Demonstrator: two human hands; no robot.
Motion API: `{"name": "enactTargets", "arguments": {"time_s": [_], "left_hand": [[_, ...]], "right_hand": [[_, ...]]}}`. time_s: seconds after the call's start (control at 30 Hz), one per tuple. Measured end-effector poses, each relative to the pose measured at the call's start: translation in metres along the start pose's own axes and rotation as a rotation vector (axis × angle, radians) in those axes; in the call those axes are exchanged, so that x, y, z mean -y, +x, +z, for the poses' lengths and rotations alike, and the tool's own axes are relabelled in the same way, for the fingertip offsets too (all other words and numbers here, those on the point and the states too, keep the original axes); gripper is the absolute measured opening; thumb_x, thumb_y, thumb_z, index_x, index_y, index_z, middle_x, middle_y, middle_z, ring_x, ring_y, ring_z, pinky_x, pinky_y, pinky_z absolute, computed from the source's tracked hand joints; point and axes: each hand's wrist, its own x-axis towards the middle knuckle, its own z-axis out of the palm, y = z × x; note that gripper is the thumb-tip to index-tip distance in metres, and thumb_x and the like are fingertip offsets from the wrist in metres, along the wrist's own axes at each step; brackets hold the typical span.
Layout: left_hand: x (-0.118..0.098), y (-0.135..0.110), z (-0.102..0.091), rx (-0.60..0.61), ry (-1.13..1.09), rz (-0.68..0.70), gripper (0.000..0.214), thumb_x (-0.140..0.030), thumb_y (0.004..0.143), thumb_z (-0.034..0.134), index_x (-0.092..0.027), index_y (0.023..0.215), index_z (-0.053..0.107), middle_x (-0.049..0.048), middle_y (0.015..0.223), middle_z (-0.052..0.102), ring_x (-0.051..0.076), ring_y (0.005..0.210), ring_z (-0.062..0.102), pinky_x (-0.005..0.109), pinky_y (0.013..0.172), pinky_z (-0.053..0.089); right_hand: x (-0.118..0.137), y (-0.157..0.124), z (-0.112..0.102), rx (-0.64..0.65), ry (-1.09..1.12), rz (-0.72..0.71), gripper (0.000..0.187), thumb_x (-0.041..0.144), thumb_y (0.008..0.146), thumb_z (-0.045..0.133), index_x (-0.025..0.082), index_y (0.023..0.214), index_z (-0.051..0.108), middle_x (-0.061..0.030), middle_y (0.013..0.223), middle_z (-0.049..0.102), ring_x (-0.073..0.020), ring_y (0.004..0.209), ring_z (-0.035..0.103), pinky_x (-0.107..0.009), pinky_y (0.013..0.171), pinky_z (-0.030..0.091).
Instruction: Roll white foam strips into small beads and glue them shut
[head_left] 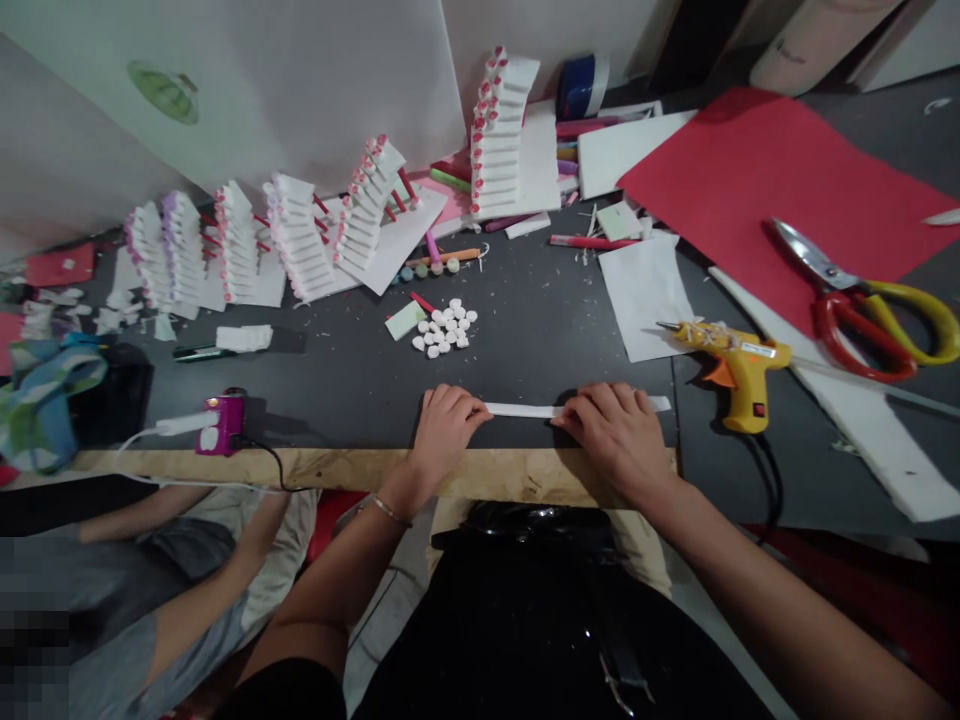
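Observation:
A narrow white paper strip [523, 410] lies along the front of the dark table [337, 400]. My left hand [448, 430] pinches its left end between thumb and fingers. Farther right, my right hand [615, 430] is closed over the strip, thumb and fingertips pressed together on it. The strip's right end sticks out past my right knuckles. Beyond my left hand is a cluster of small white pieces [448, 328], with a pale green paper slip [405, 320] beside it.
To the right are a yellow glue gun [739, 365], scissors [832, 285] and a red sheet [750, 180]. Stepped white paper models [364, 215] line the back. A purple socket box [219, 425] with cables sits front left. Another person's arm [202, 590] is below it.

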Motion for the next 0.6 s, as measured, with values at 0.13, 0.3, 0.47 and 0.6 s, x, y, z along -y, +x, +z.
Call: {"name": "enactTargets", "arguments": {"time_s": [0.13,0.3,0.47,0.6], "left_hand": [[-0.0017,-0.0008,-0.0017,0.012,-0.005,-0.009,0.022,-0.036,0.094,0.057,-0.02,0.084,0.068,0.0024,0.083,0.067,0.019,0.085,0.053,0.035,0.079,0.035],[-0.0016,-0.0031,-0.0042,0.012,-0.009,0.009,0.02,-0.034,0.095,0.056,-0.02,0.087,0.067,0.0041,0.087,0.066,0.02,0.088,0.053,0.036,0.081,0.036],[0.0025,-0.0053,-0.0065,0.012,-0.002,0.001,0.02,-0.032,0.096,0.053,-0.019,0.087,0.066,0.0053,0.09,0.065,0.02,0.09,0.053,0.036,0.082,0.037],[0.0044,-0.005,-0.0074,0.013,-0.041,-0.037,0.017,-0.031,0.095,0.056,-0.02,0.084,0.065,0.0043,0.087,0.064,0.02,0.088,0.053,0.036,0.081,0.038]], "right_hand": [[-0.0078,-0.0023,0.0021,0.006,0.08,-0.046,0.019,0.032,0.096,0.055,0.02,0.088,0.067,-0.0075,0.092,0.065,-0.0217,0.085,0.048,-0.033,0.075,0.031],[-0.0086,0.0001,-0.0008,-0.004,0.037,-0.1,0.017,0.026,0.097,0.052,0.019,0.091,0.067,-0.0083,0.095,0.065,-0.0216,0.086,0.049,-0.034,0.078,0.032],[-0.0078,0.0009,-0.0039,0.001,-0.015,-0.104,0.017,0.023,0.096,0.053,0.018,0.088,0.066,-0.0087,0.095,0.065,-0.0221,0.086,0.048,-0.034,0.079,0.032],[-0.0085,-0.0035,-0.0031,0.023,-0.005,-0.047,0.018,0.025,0.096,0.053,0.018,0.087,0.067,-0.0093,0.094,0.064,-0.0231,0.088,0.047,-0.035,0.077,0.031]]}}
